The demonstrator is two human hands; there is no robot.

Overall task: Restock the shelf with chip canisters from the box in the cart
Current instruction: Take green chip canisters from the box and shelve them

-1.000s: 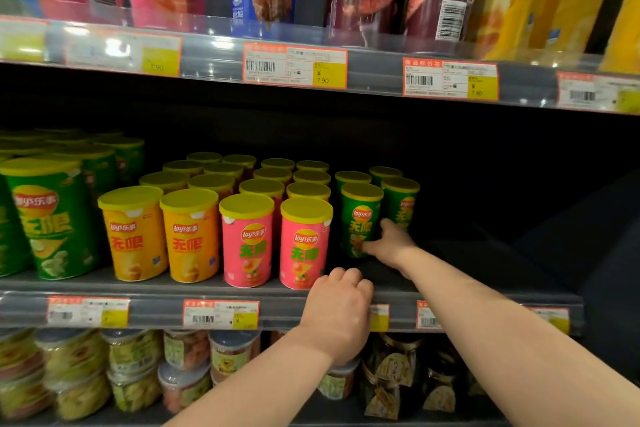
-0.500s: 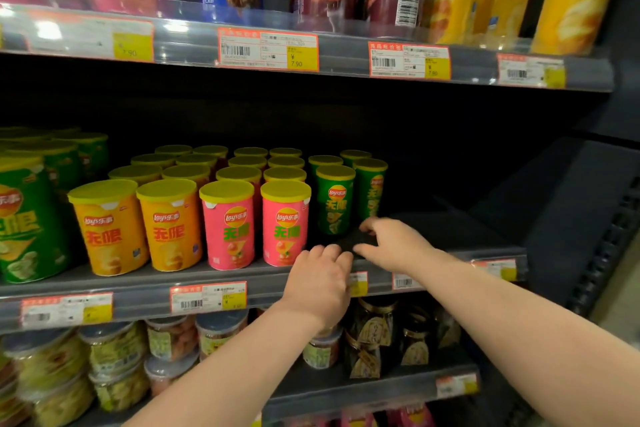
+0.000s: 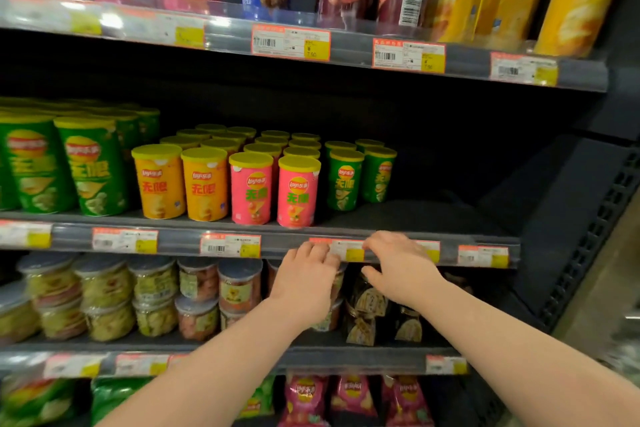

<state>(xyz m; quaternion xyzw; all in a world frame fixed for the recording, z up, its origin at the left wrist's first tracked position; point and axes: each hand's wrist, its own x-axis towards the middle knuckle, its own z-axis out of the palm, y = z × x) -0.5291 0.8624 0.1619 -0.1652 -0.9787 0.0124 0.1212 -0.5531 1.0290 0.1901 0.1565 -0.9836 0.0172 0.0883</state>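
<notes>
Evidently empty, the left hand [image 3: 304,284] and right hand [image 3: 401,270] hang loose-fingered just below short green yellow-lidded chip canisters [image 3: 344,180]; a careless reach could topple them.

A grocery shop's snack aisle — dark grey metal shelves [image 3: 180,243] rise in tiers, each front rail lined with orange-bordered white-and-yellow price labels [image 3: 291,43] bearing barcodes. Identical yellow-lidded cardboard chip canisters [image 3: 204,184] stand in ranks; clear plastic snack tubs [image 3: 152,288] and pink foil snack bags [image 3: 304,395] fill the lower tiers.
</notes>
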